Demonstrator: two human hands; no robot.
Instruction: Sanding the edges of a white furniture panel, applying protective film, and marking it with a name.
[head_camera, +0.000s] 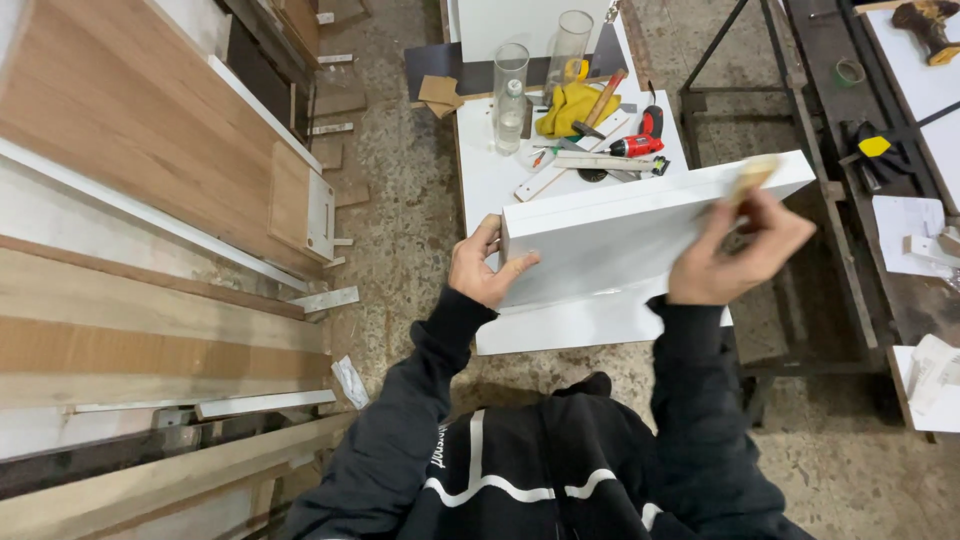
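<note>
Gripping the white panel (640, 235) w/ my left hand (482, 272), fingers clamped round its near-left end, thumb on the face. Right hand (735, 250) pinches a small tan block (755, 175), blurred, pressed on the panel's upper edge near the far-right corner. Panel stands tilted on edge on the white table (490, 180); long axis runs from my left hand up-right toward the right. Behind it: red drill (640, 140), yellow cloth (572, 105), clear tubes (510, 90).
</note>
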